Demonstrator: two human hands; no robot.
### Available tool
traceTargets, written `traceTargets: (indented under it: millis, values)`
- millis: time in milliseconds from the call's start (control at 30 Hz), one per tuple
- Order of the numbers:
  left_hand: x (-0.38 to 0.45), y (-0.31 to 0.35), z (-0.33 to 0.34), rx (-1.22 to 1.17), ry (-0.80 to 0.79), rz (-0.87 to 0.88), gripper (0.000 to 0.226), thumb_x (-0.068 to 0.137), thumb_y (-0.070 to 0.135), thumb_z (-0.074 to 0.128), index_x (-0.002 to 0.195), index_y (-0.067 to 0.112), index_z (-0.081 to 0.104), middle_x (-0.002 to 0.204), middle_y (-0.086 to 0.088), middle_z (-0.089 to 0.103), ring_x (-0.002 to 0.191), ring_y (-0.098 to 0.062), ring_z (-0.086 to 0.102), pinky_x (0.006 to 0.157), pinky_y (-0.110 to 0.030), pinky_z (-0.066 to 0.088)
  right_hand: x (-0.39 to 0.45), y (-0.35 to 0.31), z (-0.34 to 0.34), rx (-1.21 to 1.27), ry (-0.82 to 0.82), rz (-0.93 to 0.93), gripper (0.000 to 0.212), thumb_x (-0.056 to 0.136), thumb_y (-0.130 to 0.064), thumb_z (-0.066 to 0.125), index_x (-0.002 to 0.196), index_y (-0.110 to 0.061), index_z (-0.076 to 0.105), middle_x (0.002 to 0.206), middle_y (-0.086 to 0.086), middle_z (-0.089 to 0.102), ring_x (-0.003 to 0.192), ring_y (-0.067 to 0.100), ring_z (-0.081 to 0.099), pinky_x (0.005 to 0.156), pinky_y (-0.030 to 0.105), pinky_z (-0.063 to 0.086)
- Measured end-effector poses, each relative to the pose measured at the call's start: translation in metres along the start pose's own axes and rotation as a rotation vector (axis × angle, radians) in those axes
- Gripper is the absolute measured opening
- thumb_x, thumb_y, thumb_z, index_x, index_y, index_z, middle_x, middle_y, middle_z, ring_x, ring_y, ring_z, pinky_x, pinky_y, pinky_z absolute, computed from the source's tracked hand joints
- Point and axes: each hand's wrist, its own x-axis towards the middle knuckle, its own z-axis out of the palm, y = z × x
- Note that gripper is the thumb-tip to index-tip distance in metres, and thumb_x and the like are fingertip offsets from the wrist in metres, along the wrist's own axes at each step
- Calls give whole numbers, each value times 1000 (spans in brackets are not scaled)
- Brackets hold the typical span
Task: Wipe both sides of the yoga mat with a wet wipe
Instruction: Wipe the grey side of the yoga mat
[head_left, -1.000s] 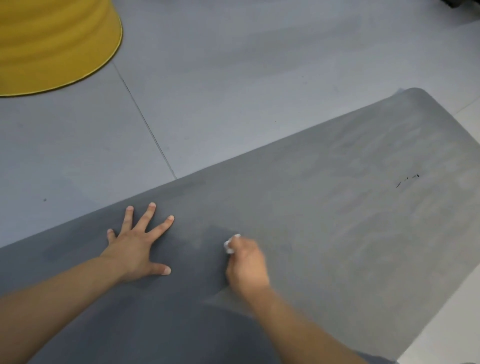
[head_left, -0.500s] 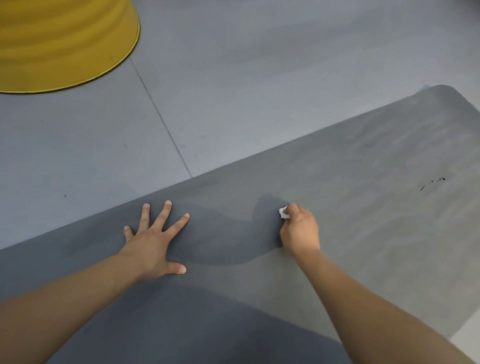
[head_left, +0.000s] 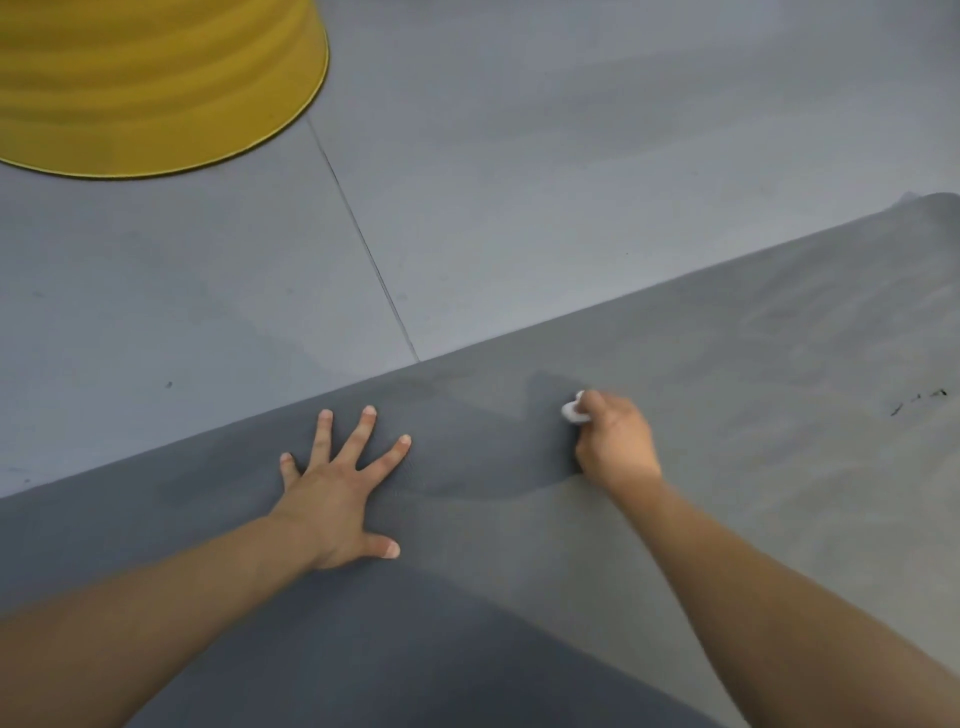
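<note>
1. Wiping a grey yoga mat (head_left: 727, 415) spread on the floor (head_left: 519, 156), a person works with both bare hands; the mat's long axis runs from the lower left to the upper right of the view.
2. Right hand (head_left: 615, 447): fingers curled tight round a small white wet wipe (head_left: 573, 412), which peeks out ahead of the knuckles and touches the mat near its far edge.
3. Left hand (head_left: 337, 493): fingers (head_left: 363, 431) spread wide and straight, palm flat on the mat, apparently pinning it in place.
4. A darker, damp-looking patch lies between the two hands; paler, seemingly unwiped surface stretches away to the right of the right hand's fingers, along the long axis.
5. The wiping hand is the nearer one to that dry stretch, so the next stroke likely heads that way, towards small dark marks (head_left: 917, 400) well beyond its fingertips.
6. A yellow ribbed object (head_left: 156, 78) stands on the floor, far ahead of the left fingers.
</note>
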Motion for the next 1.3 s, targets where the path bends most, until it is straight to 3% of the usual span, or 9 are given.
traceTargets:
  millis: [133,333,433,600,700,900,1000,1167,1300]
  values:
    - [-1,0,0,-13,-3,-1,123,68,81,67,145,58,-27,151,9,-51,142,-41,-40,114,-74,9,11,-19,11,49,67,208,14,69,-1,44,74,-6,57,76,16,63,74,38,57,60,36,44]
    - [-2,1,0,-30,0,6,123,70,79,67,146,58,-26,149,10,-53,140,-39,-44,114,-73,8,-8,-134,50,170,-139,-179,14,67,2,49,75,-7,56,74,12,60,68,33,52,60,39,47]
    - [-2,0,0,-23,-11,8,123,70,79,66,146,57,-28,148,10,-55,139,-39,-46,115,-74,7,9,-112,42,100,-209,-392,24,58,6,59,78,-6,59,74,11,61,68,33,55,60,35,49]
    - [-2,1,-1,-47,-29,12,123,72,76,68,144,58,-30,146,10,-56,136,-39,-49,115,-74,4,68,-17,6,-37,-78,20,19,68,4,57,84,-7,62,88,16,67,83,39,62,65,35,51]
    - [-2,0,-2,-48,-31,9,124,72,76,69,144,58,-29,146,10,-57,136,-39,-49,115,-75,5,77,-24,10,-15,-26,182,11,75,-1,49,81,-6,57,85,16,64,80,37,58,61,33,42]
    - [-3,2,-4,-38,-46,5,124,73,76,68,146,55,-29,144,10,-58,135,-40,-49,115,-75,5,24,-147,56,172,-179,-245,16,67,5,53,77,-7,57,76,12,60,70,34,54,61,36,44]
    - [-3,2,-6,-39,-51,6,124,73,75,69,146,55,-29,144,10,-58,136,-40,-49,114,-75,5,33,-137,56,132,-224,-431,22,63,6,56,79,-8,57,75,10,59,68,31,50,61,34,42]
    - [-2,3,-5,-27,-54,4,124,73,75,69,145,56,-30,144,9,-58,136,-41,-48,114,-75,6,89,-57,28,-9,-112,-52,27,68,7,50,88,-9,59,90,8,65,84,32,55,63,29,35]
    - [-1,1,-5,-15,-70,0,124,74,75,69,145,55,-31,144,8,-59,135,-42,-49,114,-76,6,90,-77,28,13,-65,137,17,79,3,45,90,-7,54,89,11,59,82,31,51,62,30,32]
